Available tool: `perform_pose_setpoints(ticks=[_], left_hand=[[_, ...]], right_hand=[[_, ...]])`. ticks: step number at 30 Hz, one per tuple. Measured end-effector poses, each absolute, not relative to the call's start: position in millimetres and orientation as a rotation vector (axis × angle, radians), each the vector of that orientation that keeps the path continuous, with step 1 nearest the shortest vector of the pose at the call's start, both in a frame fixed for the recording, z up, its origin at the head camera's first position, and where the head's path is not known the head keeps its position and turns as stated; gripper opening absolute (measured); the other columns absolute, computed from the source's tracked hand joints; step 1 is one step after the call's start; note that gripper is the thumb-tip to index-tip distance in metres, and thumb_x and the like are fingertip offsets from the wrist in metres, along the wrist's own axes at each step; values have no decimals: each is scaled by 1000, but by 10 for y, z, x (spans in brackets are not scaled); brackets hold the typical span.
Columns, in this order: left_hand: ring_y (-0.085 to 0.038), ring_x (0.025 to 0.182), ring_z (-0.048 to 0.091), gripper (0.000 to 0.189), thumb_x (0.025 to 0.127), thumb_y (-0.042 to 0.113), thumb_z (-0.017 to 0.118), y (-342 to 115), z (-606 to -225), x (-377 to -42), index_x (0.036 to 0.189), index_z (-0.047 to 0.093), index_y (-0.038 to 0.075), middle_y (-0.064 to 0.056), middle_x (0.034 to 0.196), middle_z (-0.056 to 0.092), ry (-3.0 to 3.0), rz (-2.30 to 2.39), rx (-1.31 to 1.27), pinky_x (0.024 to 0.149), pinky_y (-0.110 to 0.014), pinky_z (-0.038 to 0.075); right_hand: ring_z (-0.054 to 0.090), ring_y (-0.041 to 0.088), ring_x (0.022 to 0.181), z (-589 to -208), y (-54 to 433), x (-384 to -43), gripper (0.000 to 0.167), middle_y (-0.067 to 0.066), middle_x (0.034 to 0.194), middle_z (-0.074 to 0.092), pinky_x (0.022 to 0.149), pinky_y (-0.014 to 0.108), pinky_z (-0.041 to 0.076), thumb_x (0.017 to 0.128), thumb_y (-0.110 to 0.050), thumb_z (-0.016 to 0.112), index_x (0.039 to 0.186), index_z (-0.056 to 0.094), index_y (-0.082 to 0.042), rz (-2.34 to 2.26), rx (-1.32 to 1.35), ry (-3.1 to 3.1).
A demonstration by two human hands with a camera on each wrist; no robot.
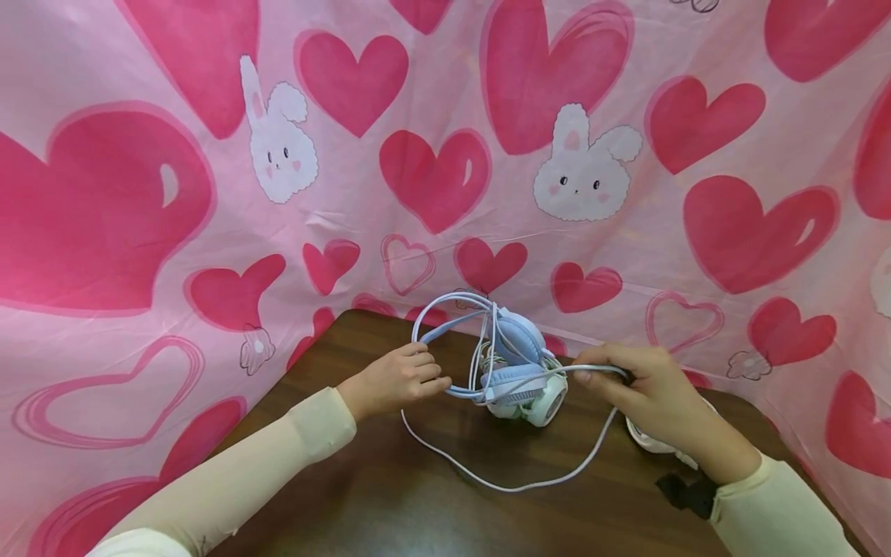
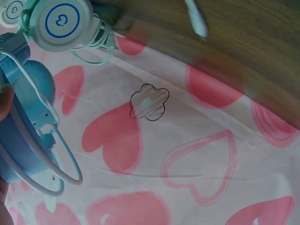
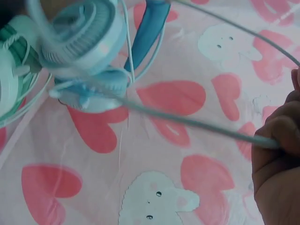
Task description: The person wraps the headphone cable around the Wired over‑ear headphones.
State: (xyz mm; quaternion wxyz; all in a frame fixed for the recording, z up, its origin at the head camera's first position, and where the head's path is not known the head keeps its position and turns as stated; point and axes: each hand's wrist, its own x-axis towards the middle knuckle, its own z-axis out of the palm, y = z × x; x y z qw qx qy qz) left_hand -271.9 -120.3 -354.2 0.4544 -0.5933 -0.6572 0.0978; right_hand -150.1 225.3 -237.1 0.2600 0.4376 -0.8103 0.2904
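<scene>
A pair of light blue headphones (image 1: 518, 340) is held up over the brown table by my left hand (image 1: 398, 379), which grips the headband. Loops of their white cable (image 1: 515, 489) wrap around the headband and ear cups. With my right hand (image 1: 654, 394) I pinch the cable to the right of the headphones. One stretch runs from there to the ear cups, and another sags in a wide curve toward my left hand. The right wrist view shows the cable (image 3: 201, 124) pulled fairly straight into my curled fingers. Only a little of the left hand (image 2: 4, 101) shows in its own wrist view.
Behind the blue pair, white and green headphones (image 1: 553, 401) with a bundled cable stand on the table (image 1: 390, 487). Another white object (image 1: 650, 441) lies partly hidden under my right hand, near a black piece (image 1: 685, 493). A pink heart-and-bunny cloth (image 1: 431, 263) hangs behind the table.
</scene>
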Motion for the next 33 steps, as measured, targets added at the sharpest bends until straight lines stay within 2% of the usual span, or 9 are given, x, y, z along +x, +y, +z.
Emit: perform_pose_setpoints(ticks=[5, 9, 13, 17, 25, 33], left_hand=[[-16, 81, 61, 28, 77, 14, 79, -1215, -3561, -2693, 104, 70, 14, -1, 87, 68, -1600, 264, -1480, 86, -34, 49], [-15, 81, 61, 26, 79, 13, 78, -1220, -3574, -2636, 103, 69, 14, 0, 87, 67, -1577, 266, -1492, 86, -34, 49], [-15, 81, 60, 17, 87, 8, 66, -1222, -3596, -2581, 103, 68, 14, 0, 86, 66, -1560, 272, -1518, 86, -33, 48], [-15, 81, 58, 21, 93, 4, 55, -1216, -3631, -2561, 104, 69, 14, 1, 85, 64, -1538, 269, -1548, 84, -33, 47], [-16, 85, 60, 20, 87, 12, 70, -1225, -3652, -2510, 107, 70, 16, 2, 89, 66, -1492, 281, -1573, 86, -36, 49], [-16, 91, 61, 21, 91, 17, 68, -1208, -3583, -2414, 111, 70, 14, 1, 94, 67, -1487, 242, -1613, 90, -35, 47]], right_hand=[[45, 2, 60, -2299, 2307, -1564, 39, -11, 72, 59, 50, 18, 36, 64, 10, 83, 91, 73, -16, 731, 1122, -2159], [42, 0, 59, -2239, 2344, -1656, 38, -11, 67, 51, 49, 18, 33, 59, 12, 84, 82, 72, -16, 730, 1212, -2074], [42, 0, 59, -2179, 2389, -1720, 43, -13, 66, 52, 49, 18, 33, 56, 15, 83, 77, 70, -20, 733, 1300, -2084], [45, 3, 61, -2137, 2472, -1753, 41, -15, 71, 56, 51, 20, 37, 62, 12, 83, 79, 71, -23, 743, 1344, -2223], [50, 12, 65, -1988, 2591, -1720, 31, -3, 74, 57, 54, 27, 42, 80, 11, 71, 84, 69, -19, 906, 1236, -2435], [50, 13, 69, -1898, 2575, -1747, 28, -2, 76, 54, 55, 27, 42, 83, 10, 69, 85, 66, -18, 880, 1165, -2450]])
